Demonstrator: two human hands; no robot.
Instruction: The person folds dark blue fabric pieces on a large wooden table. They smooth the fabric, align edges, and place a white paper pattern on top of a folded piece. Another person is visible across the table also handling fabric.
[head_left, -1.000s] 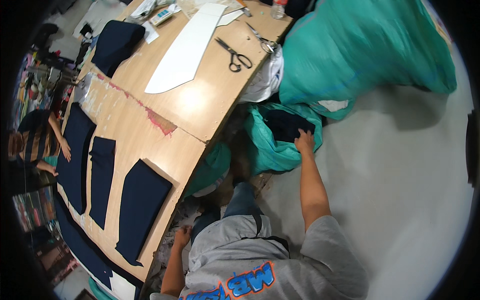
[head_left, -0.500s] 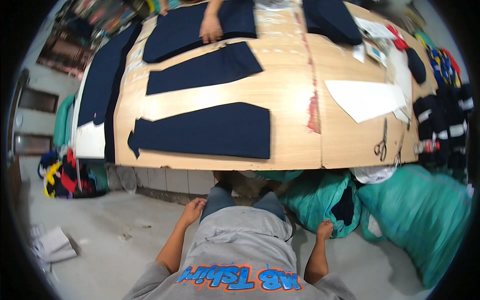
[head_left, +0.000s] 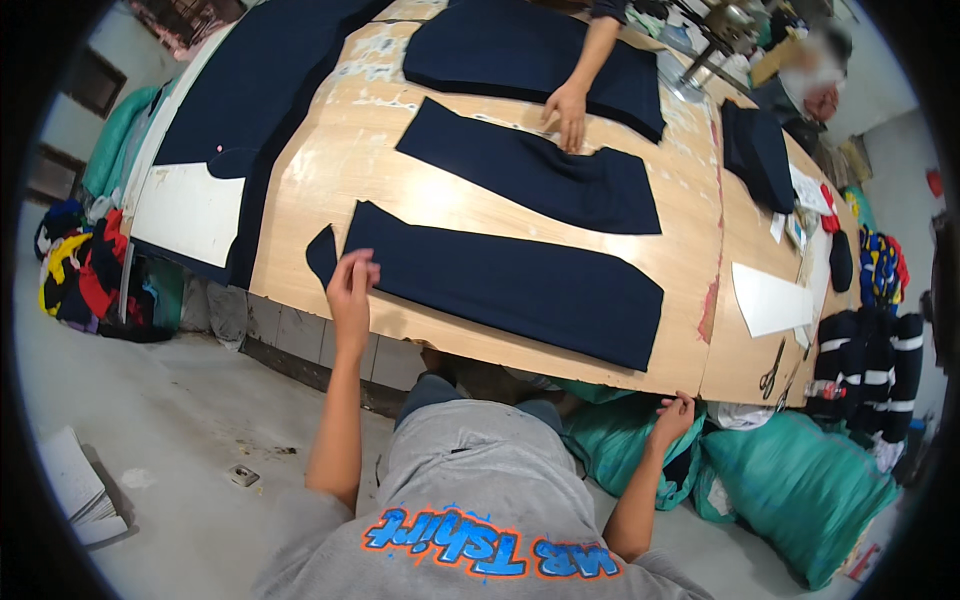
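A long navy fabric panel (head_left: 500, 285) lies along the table's near edge, with a small navy piece (head_left: 321, 255) beside its left end. My left hand (head_left: 352, 280) is over that end, between the two pieces, its fingers loosely bent and apart with nothing in them. By the table edge to the right is my right hand (head_left: 676, 412), fingers loosely bent and apart, holding nothing. Farther back lies a second navy panel (head_left: 520, 165), rumpled at its upper edge. A co-worker's hand (head_left: 568, 115) reaches down to that edge from across the table.
The wooden table (head_left: 685, 290) also bears a navy fabric stack (head_left: 540, 65), a large navy cloth (head_left: 270, 80) at left, a white pattern piece (head_left: 770, 300) and scissors (head_left: 771, 372). Green sacks (head_left: 800, 490) stand under its right end. Coloured cloth (head_left: 85, 270) is heaped at left.
My view has turned and shifted. My left hand has risen from my side to over the panel's left end, and my right hand to the table edge. The farther panel has turned and become rumpled.
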